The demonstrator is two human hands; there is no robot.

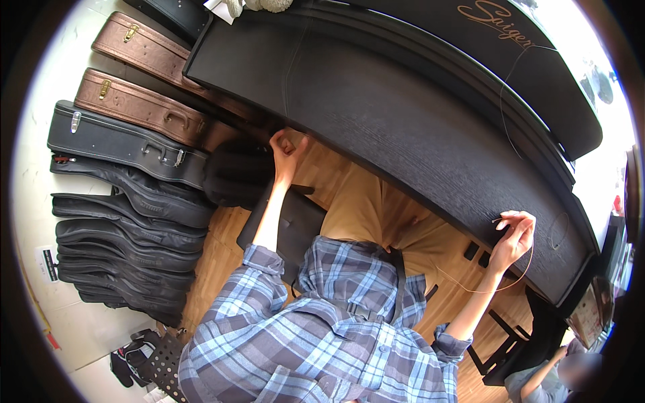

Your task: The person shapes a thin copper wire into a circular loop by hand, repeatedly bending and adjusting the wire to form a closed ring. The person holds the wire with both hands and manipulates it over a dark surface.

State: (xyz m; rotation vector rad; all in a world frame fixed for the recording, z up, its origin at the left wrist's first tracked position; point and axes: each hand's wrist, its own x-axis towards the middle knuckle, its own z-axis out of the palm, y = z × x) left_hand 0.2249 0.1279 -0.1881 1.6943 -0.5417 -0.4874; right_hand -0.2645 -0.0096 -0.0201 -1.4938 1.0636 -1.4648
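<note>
I sit at a black wooden piano-like cabinet (403,121). My left hand (287,153) is at its front edge on the left, fingers curled, where a thin line crosses the top; whether they grip it is unclear. My right hand (512,238) is over the front edge on the right, fingers closed on a thin wire (478,291) with a small tip. The wire loops down toward my lap. Another thin loop (559,230) lies on the top to the right of that hand, and a fine strand (508,74) hangs over the raised panel (561,94).
Stacked black padded instrument bags (127,235) and hard cases in brown (148,107) and black (107,134) line the left. Beneath me is a black seat (259,228) on wooden flooring (225,235). Another person (537,383) is at lower right, near a dark chair (500,342).
</note>
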